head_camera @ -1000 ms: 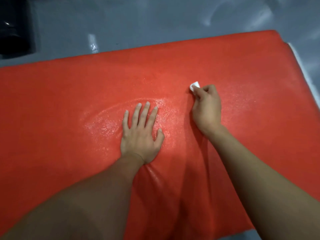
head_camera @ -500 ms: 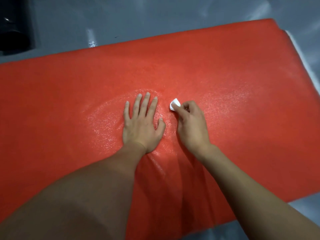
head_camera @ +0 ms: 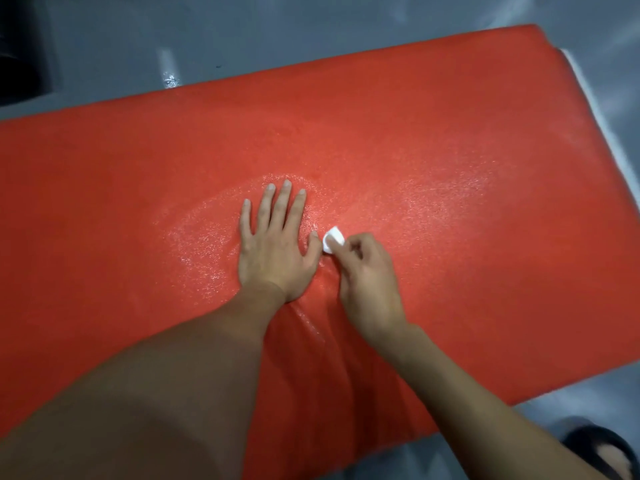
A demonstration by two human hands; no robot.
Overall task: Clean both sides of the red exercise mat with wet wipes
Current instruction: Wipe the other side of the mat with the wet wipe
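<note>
Head camera, looking down: I am partway through wiping the upper face of the red exercise mat [head_camera: 415,140], which lies spread flat on the grey floor [head_camera: 277,29] and fills most of the view. My left hand [head_camera: 273,247] lies flat on the mat with fingers straight and slightly spread, palm down, holding nothing, pressing the surface in place. My right hand [head_camera: 363,275] has its fingers curled around a small wad of white wet wipe [head_camera: 333,239], pinched at the fingertips and set against the mat just beside my left thumb.

A glistening, speckled sheen rings my left hand and runs off to the right across the middle of the mat, which I take to be damp patches already wiped. The far strip, the left end and the right end look matt and dry, so by my reckoning a good part of this face is not yet covered. The near part, under my arms, is in shadow and lightly creased, and I cannot tell whether it has been cleaned. The underside is hidden; as the mat lies, I judge it remains to be turned over and wiped. A foot in a dark slipper [head_camera: 602,448] shows at the near right corner, on the floor.
</note>
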